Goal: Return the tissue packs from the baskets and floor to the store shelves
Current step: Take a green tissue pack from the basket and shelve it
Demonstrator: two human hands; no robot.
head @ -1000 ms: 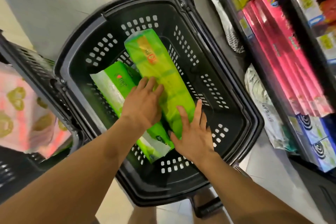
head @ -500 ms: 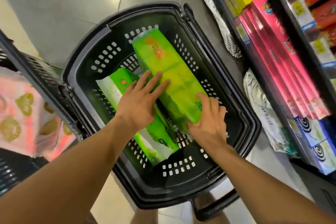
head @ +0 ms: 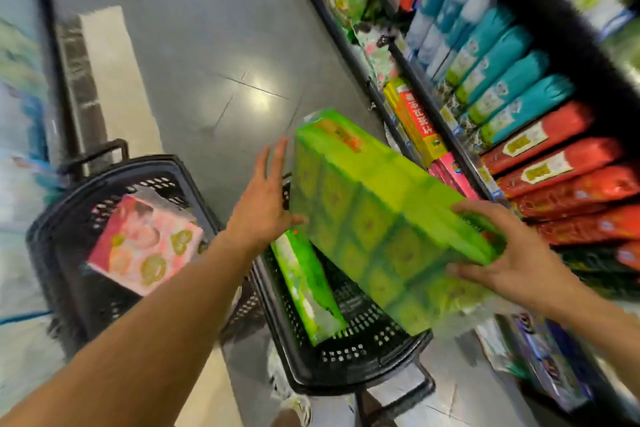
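Note:
A long bright green tissue pack (head: 374, 215) is lifted above the right black basket (head: 360, 360), tilted with its far end up. My right hand (head: 502, 253) grips its near right end. My left hand (head: 263, 204) rests flat against its left side, fingers spread. A second green tissue pack (head: 308, 291) lies inside that basket. The left black basket (head: 65, 218) holds a pink tissue pack (head: 142, 246). The store shelves (head: 460, 156) run along the right.
The shelves carry teal packs (head: 498, 62), red packs (head: 561, 177) and yellow boxes (head: 415, 121). Grey tiled floor (head: 207, 55) stretches ahead down the aisle. More packaged goods (head: 540, 364) sit low on the shelf at the right.
The long green pack has risen out of the right basket, held between both hands. The view has swung upward, and the aisle and upper shelves now show.

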